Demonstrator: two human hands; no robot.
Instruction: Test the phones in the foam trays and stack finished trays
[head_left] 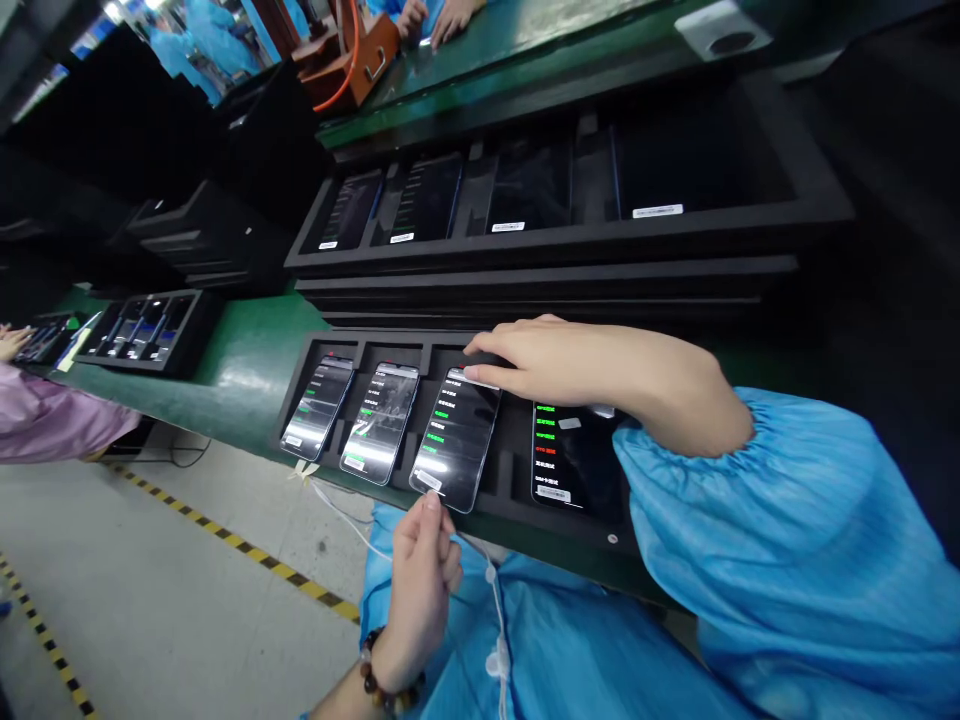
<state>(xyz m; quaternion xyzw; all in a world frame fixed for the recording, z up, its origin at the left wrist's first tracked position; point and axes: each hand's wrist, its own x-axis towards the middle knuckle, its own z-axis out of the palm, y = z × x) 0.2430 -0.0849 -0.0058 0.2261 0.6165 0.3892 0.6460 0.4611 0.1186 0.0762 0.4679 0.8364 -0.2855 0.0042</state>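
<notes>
A black foam tray (514,475) in front of me holds several phones with lit screens. My right hand (525,365) reaches over from the right, its fingers apart at the top edge of the third phone (459,435). At that phone's lower edge, near its white label, my left hand (427,550) is closed, thumb and forefinger pressed together; whatever it pinches is too small to name. Two more phones (319,405) (381,420) lie to the left. Another phone (570,455) with green and red text lies to the right, partly under my right forearm.
Stacked black trays (555,235) with dark phones stand behind. Farther left are another phone tray (142,335) and a person's pink sleeve (56,415). Beyond the stack are an orange box (367,65) and a person's hands (450,18). A white cable (349,520) hangs below the bench edge.
</notes>
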